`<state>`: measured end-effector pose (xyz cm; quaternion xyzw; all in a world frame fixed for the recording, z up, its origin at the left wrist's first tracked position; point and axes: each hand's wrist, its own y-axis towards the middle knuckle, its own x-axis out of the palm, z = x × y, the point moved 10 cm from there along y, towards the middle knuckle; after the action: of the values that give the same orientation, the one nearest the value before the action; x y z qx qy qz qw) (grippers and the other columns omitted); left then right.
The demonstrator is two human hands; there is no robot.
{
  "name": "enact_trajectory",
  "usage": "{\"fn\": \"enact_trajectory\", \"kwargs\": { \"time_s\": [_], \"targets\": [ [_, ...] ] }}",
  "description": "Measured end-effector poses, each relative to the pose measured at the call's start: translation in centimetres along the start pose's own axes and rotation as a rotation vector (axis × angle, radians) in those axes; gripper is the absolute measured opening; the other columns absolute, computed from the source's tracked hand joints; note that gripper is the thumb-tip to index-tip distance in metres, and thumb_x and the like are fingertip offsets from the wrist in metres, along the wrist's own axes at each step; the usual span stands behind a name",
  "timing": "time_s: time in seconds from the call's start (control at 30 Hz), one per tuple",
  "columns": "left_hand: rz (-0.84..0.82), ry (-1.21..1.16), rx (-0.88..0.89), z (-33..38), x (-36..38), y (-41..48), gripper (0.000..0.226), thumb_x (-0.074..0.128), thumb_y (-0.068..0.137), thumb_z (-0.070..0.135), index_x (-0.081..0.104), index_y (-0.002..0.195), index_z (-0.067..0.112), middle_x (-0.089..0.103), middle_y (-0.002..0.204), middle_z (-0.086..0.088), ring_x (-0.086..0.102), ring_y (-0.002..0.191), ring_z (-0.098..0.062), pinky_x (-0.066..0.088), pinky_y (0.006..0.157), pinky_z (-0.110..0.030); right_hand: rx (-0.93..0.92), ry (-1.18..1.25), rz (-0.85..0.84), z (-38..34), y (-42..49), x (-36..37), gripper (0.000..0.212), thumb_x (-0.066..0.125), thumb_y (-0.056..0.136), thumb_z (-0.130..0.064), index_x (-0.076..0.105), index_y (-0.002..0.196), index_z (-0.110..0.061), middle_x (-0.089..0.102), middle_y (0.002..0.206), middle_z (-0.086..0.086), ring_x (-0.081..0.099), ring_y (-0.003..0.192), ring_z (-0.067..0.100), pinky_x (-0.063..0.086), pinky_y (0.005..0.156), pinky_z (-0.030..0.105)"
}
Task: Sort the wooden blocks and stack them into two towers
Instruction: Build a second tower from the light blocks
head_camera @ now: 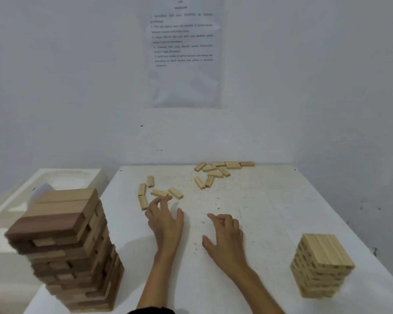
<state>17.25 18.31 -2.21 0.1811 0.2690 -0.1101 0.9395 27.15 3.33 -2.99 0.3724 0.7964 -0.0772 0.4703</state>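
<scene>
A tall tower of large brown blocks (66,250) stands at the table's near left corner. At the near right stands a shorter tower of small pale blocks (321,266). Several small pale blocks (159,192) lie loose just beyond my left hand (166,220), whose fingertips reach to the nearest one with fingers apart and holding nothing. More small blocks (218,172) lie scattered by the far edge. My right hand (225,234) hovers over the table's middle, fingers spread and empty.
The white table (270,211) butts against a white wall bearing a printed sheet in plastic (183,51). A white moulded foam piece (43,184) sits off the table's left side, behind the tall tower.
</scene>
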Motion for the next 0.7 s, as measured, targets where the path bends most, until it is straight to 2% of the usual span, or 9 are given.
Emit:
{"fn": "enact_trajectory", "kwargs": {
  "time_s": [0.1, 0.23, 0.33, 0.43, 0.6, 0.7],
  "targets": [
    [0.091, 0.091, 0.005, -0.9, -0.4, 1.6, 0.046, 0.068, 0.079, 0.014, 0.054, 0.123, 0.012, 0.038, 0.133, -0.015, 0.031, 0.123, -0.032, 0.034, 0.096, -0.044, -0.02, -0.01, 0.068, -0.3, 2.4, 1.1, 0.059, 0.042, 0.082, -0.043, 0.043, 0.136, -0.021, 0.042, 0.127, 0.004, 0.037, 0.12, 0.024, 0.03, 0.095, 0.034],
    [0.135, 0.188, -0.091, -3.1, -1.5, 4.0, 0.056, 0.069, 0.08, 0.019, 0.048, 0.131, 0.011, 0.036, 0.137, -0.016, 0.03, 0.125, -0.034, 0.033, 0.097, -0.046, -0.037, -0.055, 0.088, -0.7, 7.0, 2.6, 0.055, 0.052, 0.087, -0.046, 0.038, 0.137, -0.027, 0.037, 0.13, 0.0, 0.03, 0.122, 0.019, 0.026, 0.098, 0.031],
    [0.15, 0.17, -0.135, -4.3, -2.0, 4.7, 0.059, 0.067, 0.082, 0.019, 0.043, 0.135, 0.009, 0.033, 0.139, -0.015, 0.027, 0.126, -0.032, 0.031, 0.099, -0.042, -0.079, -0.036, 0.111, -2.5, 10.6, 3.6, 0.054, 0.064, 0.08, -0.048, 0.053, 0.128, -0.025, 0.044, 0.123, 0.005, 0.037, 0.117, 0.025, 0.03, 0.095, 0.036],
    [0.144, 0.204, -0.122, -3.9, -2.2, 4.5, 0.053, 0.063, 0.085, 0.019, 0.044, 0.134, 0.011, 0.032, 0.139, -0.011, 0.029, 0.125, -0.028, 0.031, 0.098, -0.039, -0.177, -0.044, 0.124, -5.3, 12.9, 5.6, 0.055, 0.075, 0.069, -0.048, 0.064, 0.114, -0.019, 0.054, 0.108, 0.008, 0.049, 0.102, 0.029, 0.038, 0.084, 0.041],
    [0.157, 0.258, -0.137, -4.4, -2.9, 4.5, 0.045, 0.057, 0.088, 0.018, 0.045, 0.132, 0.018, 0.035, 0.135, -0.006, 0.036, 0.121, -0.022, 0.027, 0.096, -0.033, -0.328, -0.033, -0.003, -8.1, 13.9, 8.8, 0.064, 0.055, 0.082, -0.058, 0.041, 0.138, -0.031, 0.045, 0.12, 0.0, 0.038, 0.11, 0.02, 0.026, 0.084, 0.028],
    [0.178, 0.289, -0.155, -4.8, -3.2, 4.5, 0.046, 0.058, 0.087, 0.017, 0.046, 0.131, 0.019, 0.038, 0.133, -0.006, 0.037, 0.119, -0.023, 0.027, 0.094, -0.034, -0.384, -0.039, -0.023, -9.0, 13.8, 9.1, 0.047, 0.053, 0.089, -0.047, 0.047, 0.133, -0.034, 0.046, 0.12, 0.0, 0.039, 0.11, 0.019, 0.024, 0.08, 0.027]
  ]
}}
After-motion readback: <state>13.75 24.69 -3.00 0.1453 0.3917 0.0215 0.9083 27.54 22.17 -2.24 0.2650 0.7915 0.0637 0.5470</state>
